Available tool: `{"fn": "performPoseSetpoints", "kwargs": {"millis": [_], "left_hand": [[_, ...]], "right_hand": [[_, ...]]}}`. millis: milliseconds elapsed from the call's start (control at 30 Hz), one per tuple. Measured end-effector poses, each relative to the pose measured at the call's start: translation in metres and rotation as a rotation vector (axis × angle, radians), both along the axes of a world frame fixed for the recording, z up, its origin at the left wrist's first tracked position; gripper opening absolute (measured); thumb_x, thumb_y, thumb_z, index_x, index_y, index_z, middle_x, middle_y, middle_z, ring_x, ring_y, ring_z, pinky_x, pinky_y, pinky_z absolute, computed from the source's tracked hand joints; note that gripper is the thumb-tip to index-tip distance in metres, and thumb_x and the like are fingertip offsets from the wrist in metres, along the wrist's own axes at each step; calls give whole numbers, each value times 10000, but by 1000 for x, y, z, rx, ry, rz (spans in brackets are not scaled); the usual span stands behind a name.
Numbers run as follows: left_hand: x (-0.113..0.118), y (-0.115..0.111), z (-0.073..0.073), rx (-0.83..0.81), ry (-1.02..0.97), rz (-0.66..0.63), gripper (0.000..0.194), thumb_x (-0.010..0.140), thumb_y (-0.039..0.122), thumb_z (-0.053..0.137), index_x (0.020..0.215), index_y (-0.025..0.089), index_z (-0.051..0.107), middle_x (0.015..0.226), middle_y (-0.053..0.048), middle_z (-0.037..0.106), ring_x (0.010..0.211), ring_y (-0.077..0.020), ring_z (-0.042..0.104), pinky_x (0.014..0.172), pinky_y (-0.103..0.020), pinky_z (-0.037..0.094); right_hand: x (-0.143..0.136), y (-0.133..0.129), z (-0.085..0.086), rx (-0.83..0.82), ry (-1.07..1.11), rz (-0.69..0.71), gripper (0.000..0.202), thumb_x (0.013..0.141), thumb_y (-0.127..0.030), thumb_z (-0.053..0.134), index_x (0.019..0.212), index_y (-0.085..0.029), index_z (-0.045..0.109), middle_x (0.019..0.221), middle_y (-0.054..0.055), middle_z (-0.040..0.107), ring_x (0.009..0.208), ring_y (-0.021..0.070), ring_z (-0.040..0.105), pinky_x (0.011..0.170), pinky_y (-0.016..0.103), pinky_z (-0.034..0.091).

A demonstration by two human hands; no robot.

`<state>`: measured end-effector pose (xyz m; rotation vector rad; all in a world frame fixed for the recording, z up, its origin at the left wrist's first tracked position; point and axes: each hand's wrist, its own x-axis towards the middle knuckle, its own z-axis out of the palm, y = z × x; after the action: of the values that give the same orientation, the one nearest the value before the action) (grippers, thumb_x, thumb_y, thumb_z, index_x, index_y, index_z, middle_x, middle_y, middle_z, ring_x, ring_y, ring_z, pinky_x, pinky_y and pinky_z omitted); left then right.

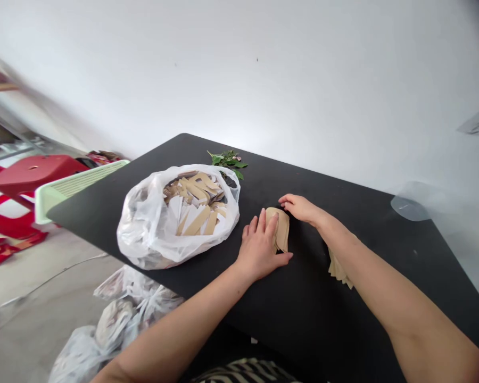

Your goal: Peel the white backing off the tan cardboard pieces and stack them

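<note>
A small stack of tan paper pieces (281, 230) lies on the black table (303, 298). My left hand (260, 246) rests against the stack's left side, its fingers spread and its thumb reaching along the near edge. At the far right corner of the stack is my right hand (299, 207), fingers bent together near the paper; whether they pinch a piece is not clear. A second fan of tan pieces (338, 268) lies partly under my right forearm. To the left, an open white plastic bag (143, 229) holds many tan and white paper strips (195, 205).
Green leaves (228, 159) lie behind the bag. A clear plastic sheet (409, 207) is at the table's right back edge. Red stools (35, 173) and a pale green basket (80, 186) stand left of the table. Filled plastic bags (120, 319) lie on the floor.
</note>
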<state>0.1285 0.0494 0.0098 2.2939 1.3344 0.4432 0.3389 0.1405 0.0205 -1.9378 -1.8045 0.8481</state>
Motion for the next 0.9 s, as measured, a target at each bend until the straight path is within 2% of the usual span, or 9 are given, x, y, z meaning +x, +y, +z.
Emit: {"fn": "performPoseSetpoints", "kwargs": {"millis": [133,333,567,700,900], "left_hand": [[2,-1,-4,53,60,-37,1009,751,470,769,1609,233,294,1726,-169,148,1542,-456,228,1203,-630,256],[4,2,-8,43,70,-62,944,791,504,721,1588,177,333,1717,-197,162,1547,-457,212,1212,-614,253],[5,4,-12,63,26,-37,911,833,521,692,1582,147,332,1714,-213,154,1552,-463,188,1194,-625,293],[4,6,-14,87,22,-32,967,798,599,727,1580,176,346,1719,-198,147,1547,-474,194,1187,-627,307],[5,12,-17,91,56,-39,973,790,642,730,1564,166,382,1711,-207,172,1535,-470,235,1196,-611,295]], "right_hand": [[-2,12,1,-16,-104,106,266,922,-118,528,1052,-194,747,1184,87,754,1080,209,683,958,306,494],[-6,7,2,-50,-174,191,291,889,-108,503,987,-222,752,1050,42,776,924,192,685,795,269,495],[-8,1,4,-10,-223,270,287,905,-131,515,1025,-242,751,1120,39,756,1020,204,670,902,287,483],[-4,0,3,21,-242,207,312,947,-162,470,1115,-198,731,1219,103,722,1119,247,650,991,352,471],[-5,-9,5,3,-183,238,310,918,-135,491,1053,-232,753,1144,51,757,1044,222,679,941,324,499]]}}
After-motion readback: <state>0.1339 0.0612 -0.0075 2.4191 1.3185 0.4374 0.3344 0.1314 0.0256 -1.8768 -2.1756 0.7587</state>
